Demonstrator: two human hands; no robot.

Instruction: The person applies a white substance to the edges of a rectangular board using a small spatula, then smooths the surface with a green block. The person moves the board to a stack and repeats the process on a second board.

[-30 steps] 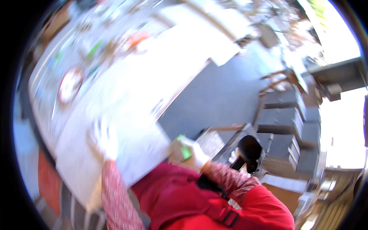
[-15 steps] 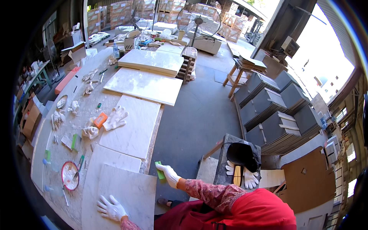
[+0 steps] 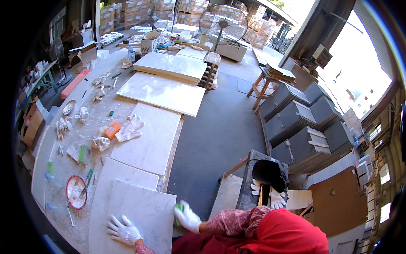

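A pale, grey-veined marble slab [image 3: 144, 205] lies at the near end of the workbench, overlapping another light slab [image 3: 131, 174]. White-gloved, my left hand [image 3: 123, 230] rests flat on its face with the fingers spread. My right hand [image 3: 189, 218], also in a white knit glove and slightly blurred, is closed around a small green block [image 3: 179, 208] at the slab's right edge. Fingers and palm cover most of the block. Whether it touches the edge I cannot tell.
Left on the bench are a red-rimmed bowl [image 3: 76, 192] of white paste, an orange box [image 3: 112, 130] and loose gloves [image 3: 130, 128]. More slabs [image 3: 158, 92] lie farther along. To my right, a stand [image 3: 249, 182] holds a black cap-like object [image 3: 269, 174]; dark panels [image 3: 296, 120] stand stacked beyond.
My right hand has moved nearer to me along the slab's right edge, carrying the green block. The left hand stays on the slab.
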